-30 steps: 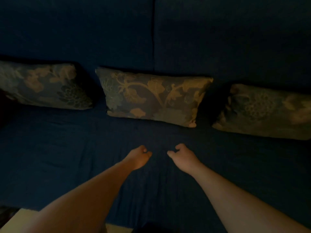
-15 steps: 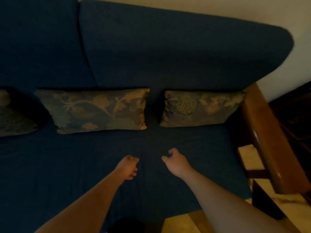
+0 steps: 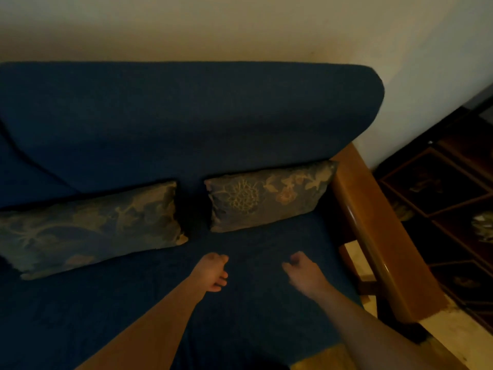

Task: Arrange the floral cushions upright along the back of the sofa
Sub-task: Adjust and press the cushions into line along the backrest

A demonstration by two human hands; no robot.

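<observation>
Dim warm light; cream wall (image 3: 240, 25) behind; dark wooden cabinet (image 3: 437, 188) at right; pale floor (image 3: 450, 340).

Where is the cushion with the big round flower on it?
In the head view, that floral cushion leans against the sofa back at the right end, beside the wooden armrest, just right of the other cushion.

Matt blue cloth sofa (image 3: 186, 124); glossy, seemingly wooden armrest (image 3: 373, 236).
</observation>
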